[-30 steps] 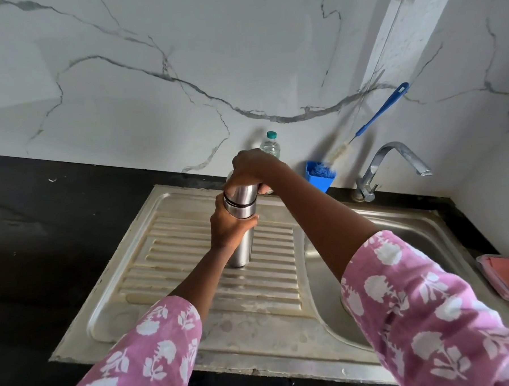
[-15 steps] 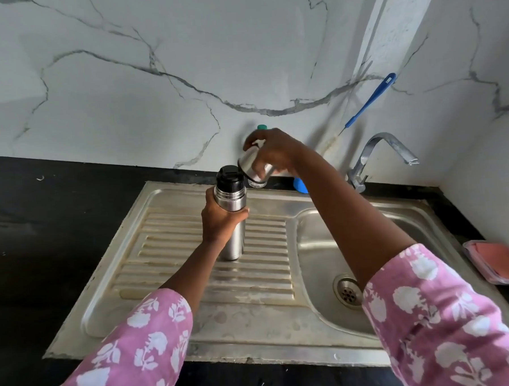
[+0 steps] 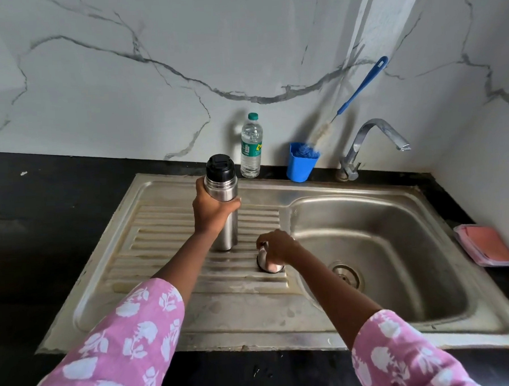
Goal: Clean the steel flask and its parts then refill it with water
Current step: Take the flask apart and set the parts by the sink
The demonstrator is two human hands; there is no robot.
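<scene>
- The left hand (image 3: 211, 208) was wrapped firmly around the upper body of the steel flask (image 3: 223, 203), which stood upright on the ribbed draining board (image 3: 167, 244) of the sink (image 3: 396, 212).
- Just above that grip, the flask's black stopper (image 3: 220, 167) sat in the neck, with the outer cap off.
- The right hand (image 3: 276, 246) was closed over the steel cup lid (image 3: 267, 263), which rested on the draining board, below and to the right of the left hand's grip and near the basin edge; the fingers hid most of it.
- Beyond the gripped flask, against the marble wall (image 3: 124, 96), stood a clear water bottle (image 3: 251, 147) with a green cap.
- Further right of it stood a blue cup (image 3: 300, 166) holding a bottle brush (image 3: 360, 90), then the tap (image 3: 368, 141).
- Far right of both hands, a pink tray (image 3: 486, 244) lay on the black counter (image 3: 42, 210).
</scene>
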